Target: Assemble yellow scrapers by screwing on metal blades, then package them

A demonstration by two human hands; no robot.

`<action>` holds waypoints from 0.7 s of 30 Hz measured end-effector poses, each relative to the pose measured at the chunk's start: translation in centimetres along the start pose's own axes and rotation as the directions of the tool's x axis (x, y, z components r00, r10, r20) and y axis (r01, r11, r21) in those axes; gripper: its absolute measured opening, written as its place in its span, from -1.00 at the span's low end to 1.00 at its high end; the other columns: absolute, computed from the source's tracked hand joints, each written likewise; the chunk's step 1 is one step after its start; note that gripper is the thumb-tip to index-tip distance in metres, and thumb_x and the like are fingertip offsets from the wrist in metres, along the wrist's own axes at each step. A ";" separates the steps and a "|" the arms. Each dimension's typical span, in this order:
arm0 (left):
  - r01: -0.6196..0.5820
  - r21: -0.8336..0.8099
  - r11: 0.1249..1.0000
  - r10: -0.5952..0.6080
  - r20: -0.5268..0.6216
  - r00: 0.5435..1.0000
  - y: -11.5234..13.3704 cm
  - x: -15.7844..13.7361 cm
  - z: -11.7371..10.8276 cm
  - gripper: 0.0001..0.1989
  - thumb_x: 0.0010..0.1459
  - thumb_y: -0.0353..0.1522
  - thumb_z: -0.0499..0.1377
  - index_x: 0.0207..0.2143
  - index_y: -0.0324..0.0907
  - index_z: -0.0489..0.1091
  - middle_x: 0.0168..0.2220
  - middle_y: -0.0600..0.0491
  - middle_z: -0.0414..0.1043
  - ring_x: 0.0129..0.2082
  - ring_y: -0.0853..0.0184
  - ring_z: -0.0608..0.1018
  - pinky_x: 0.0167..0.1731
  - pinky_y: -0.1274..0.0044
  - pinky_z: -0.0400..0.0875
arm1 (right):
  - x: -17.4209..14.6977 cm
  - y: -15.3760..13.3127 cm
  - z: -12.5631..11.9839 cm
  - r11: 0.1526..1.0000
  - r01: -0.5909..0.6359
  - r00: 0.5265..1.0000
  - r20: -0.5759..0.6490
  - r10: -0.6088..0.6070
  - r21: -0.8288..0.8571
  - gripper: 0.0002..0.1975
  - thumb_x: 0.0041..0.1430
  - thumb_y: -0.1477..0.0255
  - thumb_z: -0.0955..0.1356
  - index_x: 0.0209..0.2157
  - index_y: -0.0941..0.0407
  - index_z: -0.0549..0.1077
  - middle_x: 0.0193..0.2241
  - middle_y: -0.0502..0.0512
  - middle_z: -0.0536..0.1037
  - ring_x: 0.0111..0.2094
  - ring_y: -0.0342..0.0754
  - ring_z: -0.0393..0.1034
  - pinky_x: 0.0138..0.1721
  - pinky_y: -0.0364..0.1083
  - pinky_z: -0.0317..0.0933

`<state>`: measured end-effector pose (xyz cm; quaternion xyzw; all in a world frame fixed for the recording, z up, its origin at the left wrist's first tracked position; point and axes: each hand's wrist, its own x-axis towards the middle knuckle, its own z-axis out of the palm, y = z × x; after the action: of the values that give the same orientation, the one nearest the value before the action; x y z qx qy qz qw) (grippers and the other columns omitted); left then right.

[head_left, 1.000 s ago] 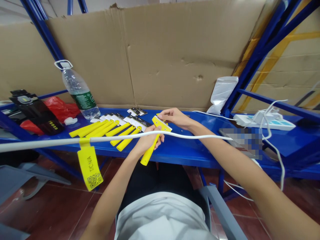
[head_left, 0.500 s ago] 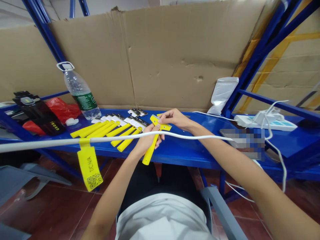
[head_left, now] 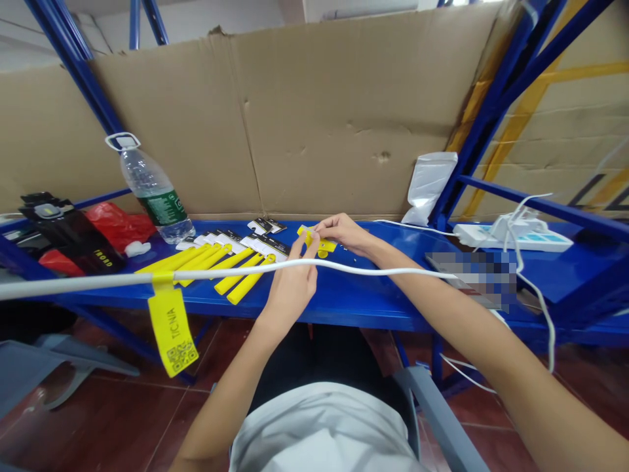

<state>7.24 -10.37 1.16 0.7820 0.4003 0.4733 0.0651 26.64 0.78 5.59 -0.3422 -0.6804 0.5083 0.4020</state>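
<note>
Yellow tool (head_left: pixel 328 246) sits above the desk (head_left: pixel 354 298), right of several yellow handles (head_left: pixel 247 282); left hand (head_left: pixel 291 287) and right hand (head_left: pixel 346 234) both have their fingers pinched onto it.

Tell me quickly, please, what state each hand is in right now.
Left hand: closed, holding the yellow tool.
Right hand: closed, pinching at the same yellow tool.

At least six yellow tools (head_left: pixel 248 283), one bottle (head_left: pixel 160 200), one black flask (head_left: pixel 73 235) and one power strip (head_left: pixel 545 242) show.
</note>
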 end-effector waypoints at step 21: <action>0.224 -0.829 0.512 -0.293 0.077 0.953 -0.9 1.8 -3.8 -0.52 0.19 -0.31 0.50 0.13 -0.11 0.51 -0.27 0.06 0.63 -0.58 0.42 0.55 -0.54 0.55 0.52 | -0.4 -1.7 -5.1 0.742 0.083 0.996 0.047 -0.069 -0.665 -0.62 0.29 0.06 0.52 -0.18 0.11 0.60 -0.23 0.17 0.74 -0.22 0.03 0.59 -0.11 -0.03 0.37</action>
<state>4.17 -9.62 4.00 0.5719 0.2437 0.6185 0.4806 31.28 2.10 8.01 -0.4301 -0.8341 0.2186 0.2672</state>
